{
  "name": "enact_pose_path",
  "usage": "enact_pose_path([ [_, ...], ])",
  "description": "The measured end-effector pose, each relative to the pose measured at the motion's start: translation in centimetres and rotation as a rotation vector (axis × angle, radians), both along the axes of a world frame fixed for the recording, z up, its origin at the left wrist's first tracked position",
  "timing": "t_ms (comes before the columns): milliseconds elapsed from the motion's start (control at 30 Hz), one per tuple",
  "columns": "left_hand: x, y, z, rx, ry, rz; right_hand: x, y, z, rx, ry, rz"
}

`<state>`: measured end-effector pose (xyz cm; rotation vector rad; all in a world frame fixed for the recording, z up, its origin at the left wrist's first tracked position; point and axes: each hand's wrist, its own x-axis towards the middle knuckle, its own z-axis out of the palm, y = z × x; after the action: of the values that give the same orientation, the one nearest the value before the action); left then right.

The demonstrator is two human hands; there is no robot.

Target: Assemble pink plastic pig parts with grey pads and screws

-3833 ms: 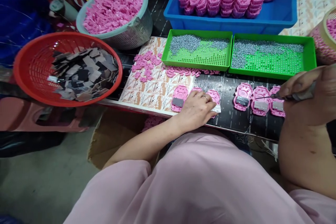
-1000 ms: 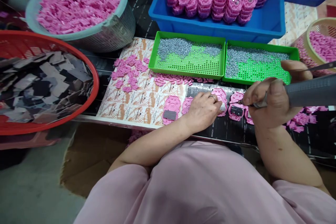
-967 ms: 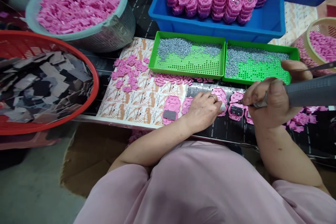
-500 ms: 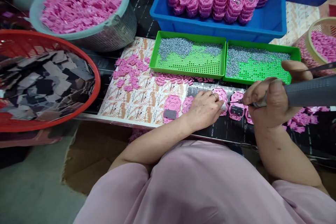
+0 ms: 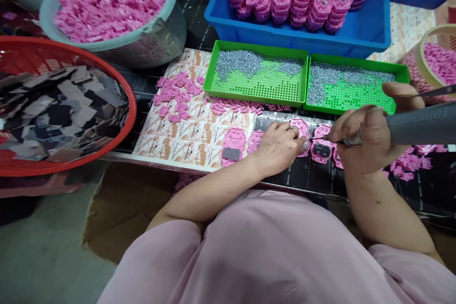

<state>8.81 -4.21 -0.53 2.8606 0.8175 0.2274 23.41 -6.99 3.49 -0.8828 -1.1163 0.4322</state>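
Screwdriver (image 5: 420, 124) aimed at pink case (image 5: 299, 126)

That case lies flat on the worktop (image 5: 306, 171), partly covered by your left grip (image 5: 280, 147); its fingers rest over the case, and whether they pinch it cannot be told. Your right grip (image 5: 368, 140) is clenched around the screwdriver, whose thin bit (image 5: 319, 138) crosses the neighbouring case (image 5: 321, 130) and ends by the first one's edge; contact is too small to make out. Left of it you have two more cases (image 5: 234, 138), one half hidden by your left grip. Beyond sit two green trays (image 5: 256, 97) of screws (image 5: 242, 62), then a blue bin (image 5: 295, 35) with pink stacks (image 5: 281, 2). At far left stands a red basket (image 5: 131, 104) of flat plates (image 5: 74, 92).
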Motion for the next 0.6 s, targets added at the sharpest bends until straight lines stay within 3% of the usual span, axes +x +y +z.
enact_pose_path([
  [600, 0.05, -0.11, -0.07, -0.004, -0.020, 0.009, 0.02, -0.13, -0.17, -0.020, -0.017, 0.006],
])
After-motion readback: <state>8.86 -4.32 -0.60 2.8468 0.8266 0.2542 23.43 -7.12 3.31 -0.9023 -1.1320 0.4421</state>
